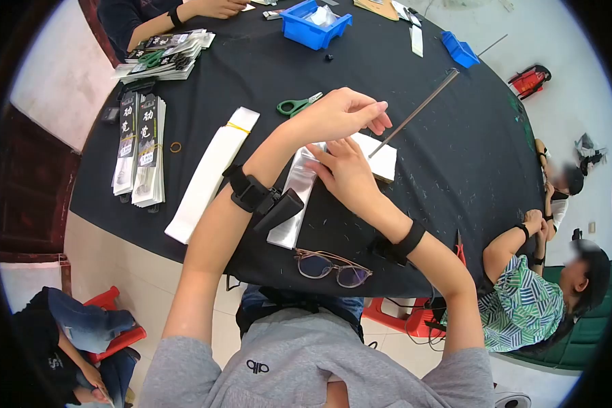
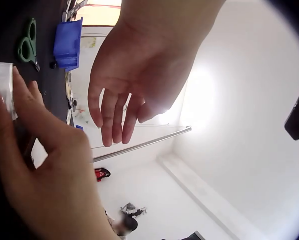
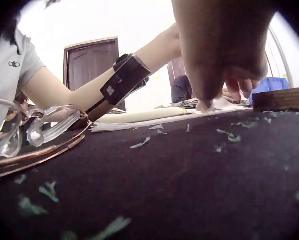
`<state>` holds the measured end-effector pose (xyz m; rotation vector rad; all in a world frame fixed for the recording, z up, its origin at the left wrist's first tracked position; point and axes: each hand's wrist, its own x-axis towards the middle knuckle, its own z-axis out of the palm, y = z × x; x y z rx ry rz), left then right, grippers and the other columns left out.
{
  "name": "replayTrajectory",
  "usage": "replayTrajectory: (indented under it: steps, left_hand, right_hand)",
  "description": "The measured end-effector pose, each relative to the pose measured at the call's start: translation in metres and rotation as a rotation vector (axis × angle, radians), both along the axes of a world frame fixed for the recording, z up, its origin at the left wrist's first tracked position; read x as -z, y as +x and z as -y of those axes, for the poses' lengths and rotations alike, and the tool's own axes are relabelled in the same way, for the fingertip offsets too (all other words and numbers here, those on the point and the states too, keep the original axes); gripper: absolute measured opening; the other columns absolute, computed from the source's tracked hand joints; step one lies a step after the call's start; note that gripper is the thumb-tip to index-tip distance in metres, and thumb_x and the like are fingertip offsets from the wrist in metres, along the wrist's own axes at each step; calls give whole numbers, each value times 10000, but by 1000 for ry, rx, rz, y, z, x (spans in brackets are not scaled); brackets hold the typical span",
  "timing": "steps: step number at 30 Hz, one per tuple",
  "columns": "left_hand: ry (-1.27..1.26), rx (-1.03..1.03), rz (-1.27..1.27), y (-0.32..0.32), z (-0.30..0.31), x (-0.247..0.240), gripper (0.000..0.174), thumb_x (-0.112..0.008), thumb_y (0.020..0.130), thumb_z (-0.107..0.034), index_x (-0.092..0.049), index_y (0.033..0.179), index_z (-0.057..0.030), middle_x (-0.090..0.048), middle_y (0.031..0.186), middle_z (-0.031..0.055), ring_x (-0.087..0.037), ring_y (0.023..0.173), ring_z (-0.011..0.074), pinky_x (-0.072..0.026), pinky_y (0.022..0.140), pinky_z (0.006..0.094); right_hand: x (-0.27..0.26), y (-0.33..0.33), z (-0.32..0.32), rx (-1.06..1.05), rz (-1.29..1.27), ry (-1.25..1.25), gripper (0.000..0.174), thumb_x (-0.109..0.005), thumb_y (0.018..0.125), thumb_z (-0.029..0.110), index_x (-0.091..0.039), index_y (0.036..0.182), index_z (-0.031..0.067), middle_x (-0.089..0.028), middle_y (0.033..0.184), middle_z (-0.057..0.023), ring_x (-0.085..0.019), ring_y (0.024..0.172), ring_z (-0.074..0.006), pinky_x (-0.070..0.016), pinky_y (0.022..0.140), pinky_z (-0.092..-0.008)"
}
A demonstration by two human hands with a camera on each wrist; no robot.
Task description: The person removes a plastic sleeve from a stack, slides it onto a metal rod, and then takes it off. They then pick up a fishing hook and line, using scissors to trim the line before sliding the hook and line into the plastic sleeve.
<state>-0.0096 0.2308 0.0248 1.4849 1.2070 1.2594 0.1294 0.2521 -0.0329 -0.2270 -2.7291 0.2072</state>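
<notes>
My left hand (image 1: 343,115) is raised above the table, its fingers hanging loosely with nothing between them; the left wrist view shows the palm side. Below it, my right hand (image 1: 350,173) reaches in palm down. Its spread thumb and fingers press on the far end of a stack of clear plastic sleeves (image 1: 291,204). In the right wrist view a fingertip (image 3: 204,106) touches these sleeves. Right beside that hand is a wooden block (image 3: 282,100) with a white top, from which a thin metal rod (image 1: 421,109) rises.
A banded white stack (image 1: 214,170), green scissors (image 1: 294,107) and printed packets (image 1: 139,149) lie to the left. Glasses (image 1: 333,267) sit at the near edge, red-handled scissors (image 1: 460,250) at the right. Blue bins (image 1: 313,30) stand farther back. Other people sit around the table.
</notes>
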Motion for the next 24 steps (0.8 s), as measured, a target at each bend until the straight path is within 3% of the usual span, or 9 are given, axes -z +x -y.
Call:
replayTrajectory:
  steps: [2, 3, 5, 8, 12, 17, 18, 22, 24]
  left_hand:
    - [22, -31, 11, 1, 2, -1, 388, -502, 960, -328, -700, 946, 5, -693, 876, 94, -651, 869, 156, -500, 811, 299]
    - [22, -29, 12, 1, 2, -1, 388, -502, 960, -328, -700, 946, 5, -693, 876, 94, -651, 869, 156, -500, 811, 299]
    - [7, -52, 10, 1, 2, -2, 385, -504, 959, -326, -701, 944, 5, -694, 874, 96, -653, 869, 158, -503, 804, 300]
    - [48, -24, 24, 0, -2, 2, 382, -503, 960, -319, -700, 944, 7, -696, 876, 96, -656, 870, 160, -504, 803, 297]
    - [26, -13, -38, 1, -2, 1, 399, -457, 987, -310, -682, 966, 18, -688, 922, 94, -638, 879, 155, -488, 849, 298]
    - [39, -11, -42, 2, -1, 2, 401, -450, 990, -309, -681, 976, 18, -689, 919, 94, -637, 889, 156, -485, 850, 294]
    - [39, -10, -42, 2, -2, 2, 401, -450, 990, -309, -681, 976, 18, -689, 919, 94, -637, 889, 156, -485, 850, 294]
    - [52, 5, -30, 1, -2, 3, 405, -449, 992, -315, -681, 979, 18, -688, 916, 94, -634, 894, 155, -485, 850, 294]
    - [52, 4, -38, 1, -2, 2, 408, -448, 993, -316, -680, 980, 20, -688, 917, 95, -634, 896, 154, -485, 852, 292]
  right_hand:
    - [-9, 1, 2, 14, -119, 75, 344, -649, 848, 262, -646, 1153, 103, -609, 979, -108, -575, 1000, -289, -393, 976, -414]
    - [-15, 3, 3, 16, -118, 75, 344, -649, 848, 262, -646, 1153, 103, -609, 979, -108, -575, 1000, -289, -393, 976, -414]
    - [-25, 8, 7, 79, 31, 77, 363, -642, 848, 305, -634, 1165, 128, -656, 835, -115, -641, 877, -260, -435, 915, -388]
    - [-28, 12, 3, 24, 32, -65, 379, -641, 850, 316, -629, 1178, 128, -661, 722, -115, -652, 765, -266, -465, 858, -386]
    - [-32, 16, 0, 38, 18, -171, 380, -627, 861, 224, -597, 1205, 62, -669, 758, -160, -646, 799, -291, -485, 816, -376]
    - [-46, 19, 0, -206, 146, -380, 475, -540, 786, 39, -501, 1245, -80, -665, 945, -210, -630, 872, -363, -492, 834, -381]
    - [-38, 18, -3, -238, 62, -297, 450, -575, 769, 39, -543, 1209, -47, -644, 1056, -213, -626, 907, -362, -492, 848, -388]
    - [-29, 19, -9, -233, 5, -124, 402, -625, 744, 60, -601, 1142, 4, -647, 1077, -185, -634, 925, -325, -490, 873, -379]
    - [-35, 20, -11, -334, -229, 199, 340, -671, 713, 95, -659, 1051, 67, -659, 903, -101, -624, 795, -260, -490, 798, -348]
